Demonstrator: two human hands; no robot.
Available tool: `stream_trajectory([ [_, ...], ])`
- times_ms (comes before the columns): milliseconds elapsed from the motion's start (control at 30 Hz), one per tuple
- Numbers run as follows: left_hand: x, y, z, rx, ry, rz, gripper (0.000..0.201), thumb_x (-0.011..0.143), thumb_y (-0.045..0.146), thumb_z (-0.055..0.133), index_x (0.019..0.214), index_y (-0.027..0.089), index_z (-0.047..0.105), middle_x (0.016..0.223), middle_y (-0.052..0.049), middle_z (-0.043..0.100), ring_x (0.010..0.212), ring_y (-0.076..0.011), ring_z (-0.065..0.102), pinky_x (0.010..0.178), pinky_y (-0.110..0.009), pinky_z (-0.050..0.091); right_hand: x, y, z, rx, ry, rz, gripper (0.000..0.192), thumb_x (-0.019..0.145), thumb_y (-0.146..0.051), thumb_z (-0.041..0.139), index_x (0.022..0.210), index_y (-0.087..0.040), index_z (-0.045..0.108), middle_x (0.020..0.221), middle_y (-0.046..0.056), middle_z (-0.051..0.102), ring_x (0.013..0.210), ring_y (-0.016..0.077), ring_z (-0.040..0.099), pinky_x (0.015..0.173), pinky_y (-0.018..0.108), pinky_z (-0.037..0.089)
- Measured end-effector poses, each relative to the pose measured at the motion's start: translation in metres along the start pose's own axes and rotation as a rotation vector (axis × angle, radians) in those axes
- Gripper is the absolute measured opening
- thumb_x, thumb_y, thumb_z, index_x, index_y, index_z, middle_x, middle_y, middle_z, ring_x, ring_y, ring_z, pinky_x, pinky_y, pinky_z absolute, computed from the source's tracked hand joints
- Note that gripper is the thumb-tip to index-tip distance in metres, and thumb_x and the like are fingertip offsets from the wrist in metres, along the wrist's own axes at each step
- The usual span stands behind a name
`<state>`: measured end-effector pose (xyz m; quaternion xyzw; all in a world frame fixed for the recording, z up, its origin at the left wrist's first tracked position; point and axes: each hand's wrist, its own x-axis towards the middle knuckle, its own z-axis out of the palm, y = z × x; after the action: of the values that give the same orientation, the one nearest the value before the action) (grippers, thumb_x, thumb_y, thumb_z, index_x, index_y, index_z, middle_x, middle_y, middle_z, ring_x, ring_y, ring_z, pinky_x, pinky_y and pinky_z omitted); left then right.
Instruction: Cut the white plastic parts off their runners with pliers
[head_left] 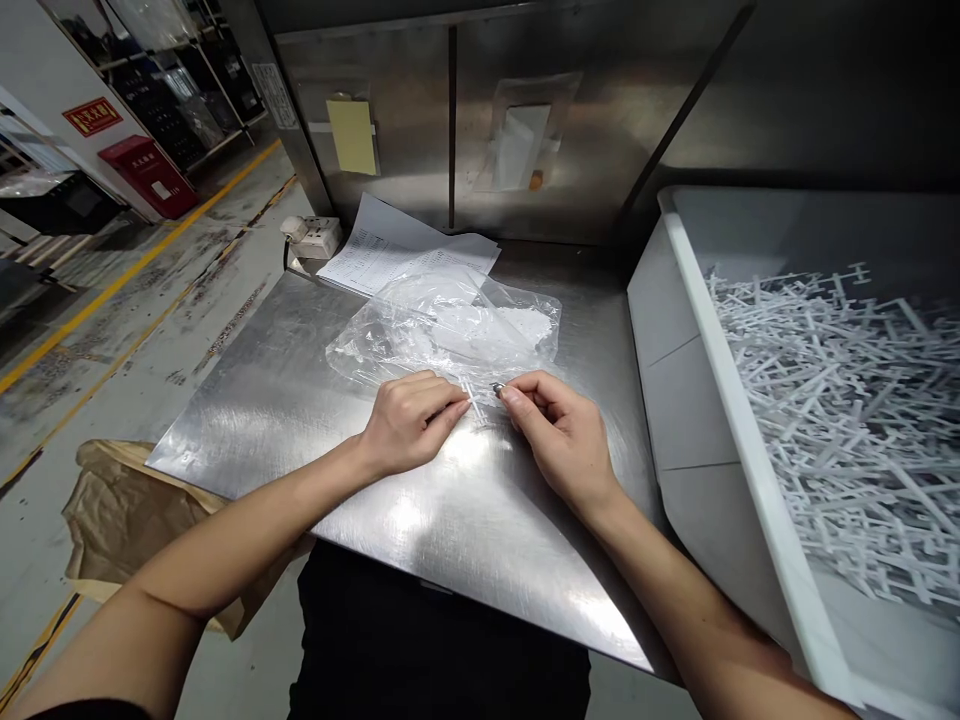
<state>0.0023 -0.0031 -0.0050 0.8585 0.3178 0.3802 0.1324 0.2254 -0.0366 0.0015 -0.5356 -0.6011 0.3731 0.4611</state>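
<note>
White plastic, by its look: the thin piece (474,400) sits at the near edge of the clear bag (409,345), pinched by the left hand (416,420). Judged light, fairly stiff, liable to snap if bent; best held mid-stem. Right hand (562,430), near the same edge, has thumb and finger closed on a small dark object (498,388), probably hard; identity unclear. Right of bag: pale bin (736,400) of white pieces (832,420). Behind bag: printed sheets (375,245).

The right fingers (523,405) hold a dark piece (498,389) too small to identify.
</note>
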Motion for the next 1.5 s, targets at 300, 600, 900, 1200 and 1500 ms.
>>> stream_trajectory([
  [300, 0.000, 0.005, 0.002, -0.003, -0.028, 0.099, 0.027, 0.112, 0.024, 0.056, 0.090, 0.017, 0.071, 0.074, -0.004, 0.071, 0.068, -0.0165, 0.060, 0.067, -0.033, 0.048, -0.002, -0.001, 0.004, -0.019, -0.008, -0.015, 0.023, 0.103, -0.041, 0.068, 0.092, -0.022, 0.074, 0.079, 0.001, 0.071, 0.072, 0.0177, 0.062, 0.067, 0.032, 0.048],
  [600, 0.000, 0.007, 0.003, 0.048, -0.040, 0.158, 0.026, 0.111, 0.022, 0.056, 0.087, 0.019, 0.068, 0.071, -0.003, 0.069, 0.065, -0.0167, 0.060, 0.063, -0.033, 0.046, -0.005, -0.003, 0.003, -0.109, -0.009, -0.111, 0.017, 0.104, -0.036, 0.067, 0.097, -0.023, 0.074, 0.081, 0.001, 0.073, 0.071, 0.0178, 0.064, 0.069, 0.032, 0.051],
  [900, -0.003, 0.007, 0.003, 0.125, -0.030, 0.202, 0.023, 0.109, 0.021, 0.059, 0.089, 0.019, 0.070, 0.078, -0.004, 0.074, 0.068, -0.0174, 0.061, 0.062, -0.034, 0.045, -0.007, -0.005, 0.003, -0.207, -0.003, -0.208, 0.012, 0.106, -0.032, 0.067, 0.100, -0.024, 0.073, 0.083, 0.001, 0.073, 0.071, 0.0172, 0.064, 0.070, 0.033, 0.049],
  [1200, -0.002, 0.008, 0.002, 0.132, 0.002, 0.229, 0.024, 0.109, 0.018, 0.059, 0.086, 0.018, 0.068, 0.073, -0.003, 0.070, 0.066, -0.0166, 0.057, 0.061, -0.034, 0.043, -0.010, -0.011, 0.001, -0.267, 0.014, -0.316, 0.012, 0.107, -0.030, 0.065, 0.100, -0.024, 0.073, 0.086, 0.003, 0.076, 0.067, 0.0177, 0.064, 0.066, 0.034, 0.049],
  [1500, -0.002, 0.008, 0.004, 0.152, 0.025, 0.268, 0.023, 0.109, 0.018, 0.060, 0.086, 0.019, 0.067, 0.073, -0.002, 0.069, 0.065, -0.0155, 0.056, 0.060, -0.033, 0.040, -0.009, -0.009, 0.002, -0.272, 0.036, -0.405, 0.009, 0.107, -0.025, 0.066, 0.101, -0.022, 0.072, 0.087, 0.001, 0.076, 0.069, 0.0156, 0.066, 0.066, 0.031, 0.050],
])
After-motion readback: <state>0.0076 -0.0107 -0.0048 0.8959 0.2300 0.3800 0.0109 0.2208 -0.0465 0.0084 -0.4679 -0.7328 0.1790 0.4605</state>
